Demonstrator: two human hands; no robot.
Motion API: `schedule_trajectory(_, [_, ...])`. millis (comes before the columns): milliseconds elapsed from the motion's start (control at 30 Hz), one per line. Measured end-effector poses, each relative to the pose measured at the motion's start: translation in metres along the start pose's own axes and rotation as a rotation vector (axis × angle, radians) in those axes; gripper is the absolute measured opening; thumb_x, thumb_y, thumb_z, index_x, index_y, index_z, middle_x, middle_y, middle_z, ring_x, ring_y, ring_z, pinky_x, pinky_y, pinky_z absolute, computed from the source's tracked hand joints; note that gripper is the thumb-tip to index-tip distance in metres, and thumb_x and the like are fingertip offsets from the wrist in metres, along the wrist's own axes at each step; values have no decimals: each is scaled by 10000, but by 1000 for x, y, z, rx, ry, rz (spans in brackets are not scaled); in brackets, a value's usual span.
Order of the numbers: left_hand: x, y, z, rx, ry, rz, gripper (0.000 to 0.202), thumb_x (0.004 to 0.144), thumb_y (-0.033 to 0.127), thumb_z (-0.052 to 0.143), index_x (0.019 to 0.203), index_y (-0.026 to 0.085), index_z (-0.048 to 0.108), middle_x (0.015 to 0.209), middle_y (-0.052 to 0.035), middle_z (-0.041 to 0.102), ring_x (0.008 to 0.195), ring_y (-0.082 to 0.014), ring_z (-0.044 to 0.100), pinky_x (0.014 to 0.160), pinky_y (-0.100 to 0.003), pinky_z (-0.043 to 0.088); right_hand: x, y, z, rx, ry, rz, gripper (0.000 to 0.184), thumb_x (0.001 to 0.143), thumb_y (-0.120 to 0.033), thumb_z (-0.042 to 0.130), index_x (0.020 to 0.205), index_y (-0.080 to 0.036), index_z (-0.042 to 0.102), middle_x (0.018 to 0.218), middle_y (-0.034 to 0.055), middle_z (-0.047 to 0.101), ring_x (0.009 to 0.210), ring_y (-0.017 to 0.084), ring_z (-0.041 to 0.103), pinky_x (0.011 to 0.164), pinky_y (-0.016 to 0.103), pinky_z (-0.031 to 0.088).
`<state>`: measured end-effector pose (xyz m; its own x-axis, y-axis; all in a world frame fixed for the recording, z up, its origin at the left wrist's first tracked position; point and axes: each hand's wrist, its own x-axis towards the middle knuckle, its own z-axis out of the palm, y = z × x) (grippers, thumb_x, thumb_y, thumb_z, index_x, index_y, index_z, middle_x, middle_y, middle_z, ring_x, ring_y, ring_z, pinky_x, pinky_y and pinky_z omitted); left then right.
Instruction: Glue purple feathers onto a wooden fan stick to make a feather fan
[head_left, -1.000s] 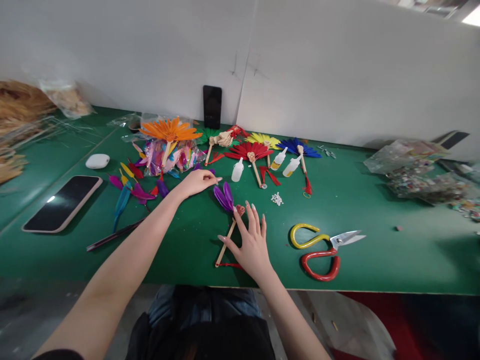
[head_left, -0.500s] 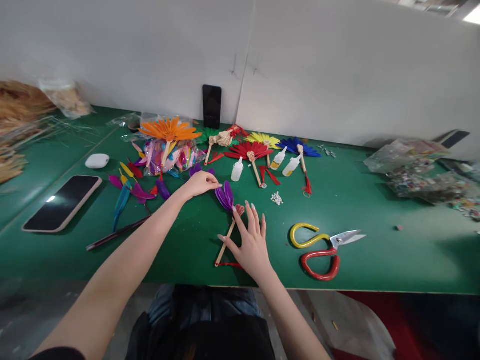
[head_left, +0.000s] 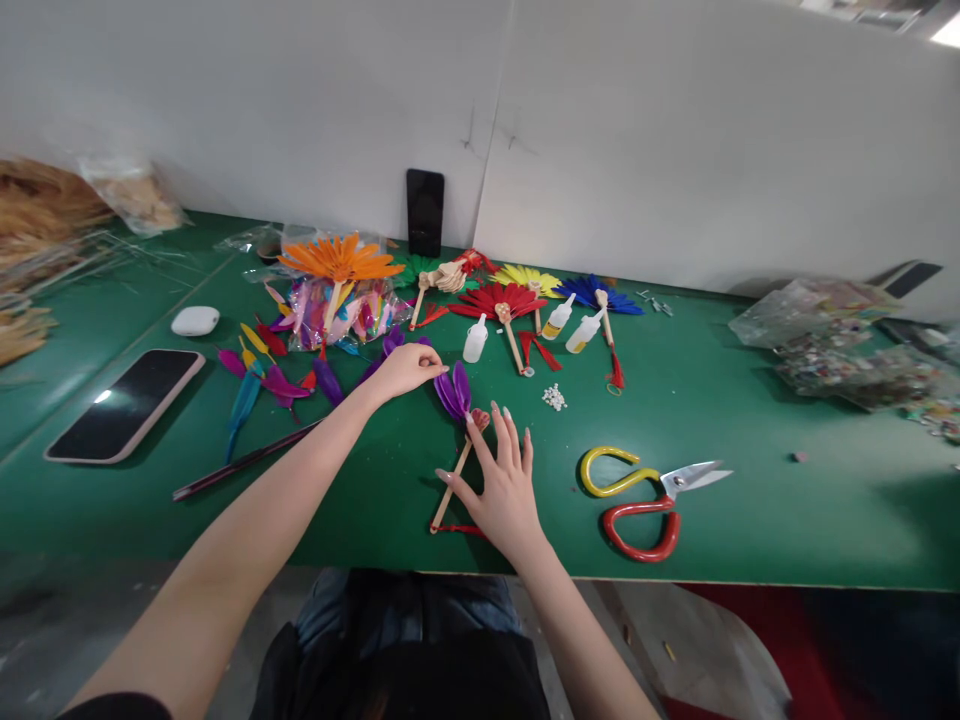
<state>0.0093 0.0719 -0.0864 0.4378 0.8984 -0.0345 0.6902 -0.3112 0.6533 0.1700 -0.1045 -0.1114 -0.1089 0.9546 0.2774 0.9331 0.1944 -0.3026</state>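
A half-made fan lies on the green table (head_left: pixel 750 500): a wooden stick (head_left: pixel 452 484) with purple feathers (head_left: pixel 454 392) at its top. My right hand (head_left: pixel 504 487) rests flat on the stick, fingers spread, index fingertip near the feather bases. My left hand (head_left: pixel 405 368) is pinched on a purple feather (head_left: pixel 388 347) and holds it against the left side of the feather cluster.
Loose coloured feathers (head_left: pixel 262 375) and a bag of feathers (head_left: pixel 345 312) lie to the left. Finished fans in orange (head_left: pixel 339 260), red (head_left: pixel 498 300), yellow and blue sit behind, with glue bottles (head_left: pixel 474 340). Scissors (head_left: pixel 649 495) lie right; a phone (head_left: pixel 124 405) far left.
My left hand has moved right and nearer with the purple feather, from the loose pile to the feather cluster on the stick. My right hand has stayed in place.
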Motion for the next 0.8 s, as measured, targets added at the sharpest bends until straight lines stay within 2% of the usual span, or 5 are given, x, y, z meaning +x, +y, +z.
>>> schedule_trajectory(567, [-1, 5, 5, 28, 94, 65, 242, 778, 374, 561, 720, 161, 660, 530, 30, 405, 515, -107, 371, 524, -249, 259, 0, -1, -1, 1, -5, 2, 693, 834, -620, 403, 1389, -208, 344, 1497, 117, 207, 1377, 303, 150, 1070, 554, 164])
schedule_trajectory(800, [0, 4, 11, 60, 94, 54, 199, 782, 322, 571, 723, 152, 654, 531, 31, 397, 509, -107, 374, 516, -249, 259, 0, 0, -1, -3, -15, 8, 692, 837, -624, 392, 1379, -195, 361, 1496, 118, 209, 1380, 298, 139, 1077, 549, 151])
